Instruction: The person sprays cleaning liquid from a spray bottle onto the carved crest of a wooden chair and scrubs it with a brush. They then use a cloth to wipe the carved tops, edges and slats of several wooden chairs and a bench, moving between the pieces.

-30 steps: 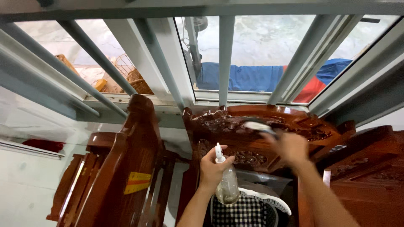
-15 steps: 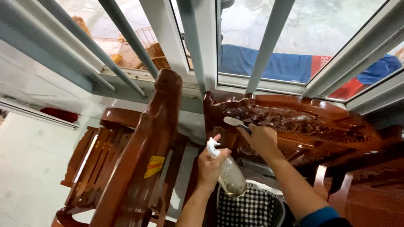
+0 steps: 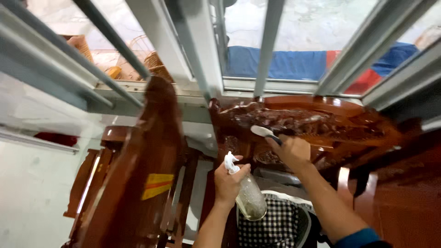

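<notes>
A person's left hand (image 3: 229, 181) grips a clear spray bottle (image 3: 248, 195) by its neck, fingers wrapped tight just under the white nozzle, the bottle hanging tilted above a black-and-white checked cushion (image 3: 273, 222). The right hand (image 3: 291, 151) is clenched around the dark handle of a brush (image 3: 266, 133), whose pale head lies against the carved top rail of a reddish wooden chair back (image 3: 312, 121). The two hands are near each other, the brush hand higher and farther from the camera. To the left stands another polished wooden chair (image 3: 142, 174) bearing a yellow sticker (image 3: 157, 185). Behind the furniture runs a window with grey metal bars (image 3: 268, 46); wicker baskets (image 3: 151, 62) and blue and red cloth (image 3: 294, 64) show through the glass.
</notes>
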### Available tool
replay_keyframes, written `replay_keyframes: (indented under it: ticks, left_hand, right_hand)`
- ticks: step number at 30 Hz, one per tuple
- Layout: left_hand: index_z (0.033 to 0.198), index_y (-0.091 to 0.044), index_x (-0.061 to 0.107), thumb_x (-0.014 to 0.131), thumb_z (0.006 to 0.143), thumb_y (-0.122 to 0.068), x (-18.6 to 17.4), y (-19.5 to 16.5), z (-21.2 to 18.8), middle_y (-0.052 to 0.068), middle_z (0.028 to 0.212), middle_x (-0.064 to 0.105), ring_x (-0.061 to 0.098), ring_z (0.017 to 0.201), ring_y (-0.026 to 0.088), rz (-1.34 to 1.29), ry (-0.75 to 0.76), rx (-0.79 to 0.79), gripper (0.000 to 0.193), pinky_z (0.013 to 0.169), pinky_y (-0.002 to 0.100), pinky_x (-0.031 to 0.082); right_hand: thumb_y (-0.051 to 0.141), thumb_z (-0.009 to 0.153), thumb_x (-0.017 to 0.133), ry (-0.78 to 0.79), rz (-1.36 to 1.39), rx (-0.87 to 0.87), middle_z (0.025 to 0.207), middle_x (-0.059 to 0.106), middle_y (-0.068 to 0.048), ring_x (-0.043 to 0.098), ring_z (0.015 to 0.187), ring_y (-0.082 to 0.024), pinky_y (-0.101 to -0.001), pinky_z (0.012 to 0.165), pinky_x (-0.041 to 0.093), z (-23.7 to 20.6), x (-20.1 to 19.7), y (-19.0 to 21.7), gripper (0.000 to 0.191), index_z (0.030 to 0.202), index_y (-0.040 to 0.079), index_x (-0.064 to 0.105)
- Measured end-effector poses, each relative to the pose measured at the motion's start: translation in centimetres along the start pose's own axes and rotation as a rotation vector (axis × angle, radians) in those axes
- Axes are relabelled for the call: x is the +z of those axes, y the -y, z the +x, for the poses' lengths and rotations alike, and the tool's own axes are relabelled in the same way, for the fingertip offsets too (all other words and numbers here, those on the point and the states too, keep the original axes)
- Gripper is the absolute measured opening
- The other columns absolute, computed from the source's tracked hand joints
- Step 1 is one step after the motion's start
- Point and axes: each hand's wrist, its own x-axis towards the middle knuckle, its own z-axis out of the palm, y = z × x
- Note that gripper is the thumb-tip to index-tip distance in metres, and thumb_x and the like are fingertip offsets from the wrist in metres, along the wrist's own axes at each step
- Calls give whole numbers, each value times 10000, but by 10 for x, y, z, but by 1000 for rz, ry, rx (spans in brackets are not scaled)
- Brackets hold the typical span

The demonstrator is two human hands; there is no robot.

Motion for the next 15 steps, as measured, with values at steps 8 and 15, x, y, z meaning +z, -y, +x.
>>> replay_keyframes:
  ticks: [8,15]
  left_hand:
    - [1097,12,726,837,785,-124,84,25,-8,30,831,717,669,723,111,114,156,38,358,647,287,537]
    - [1232,-41,718,811,783,-138,173,64,-6,-3,845,672,602,720,99,155,318,-17,469,632,294,484]
  right_hand:
    - [750,855,521,206,-79,238,547,671,-107,698,508,-259,-402,523,555,-48,-56,-158,622,937,194,786]
    - [646,893,628,-201,-86,189,527,606,-113,608,440,-271,-391,443,468,-106,-71,-278,544,815,118,739]
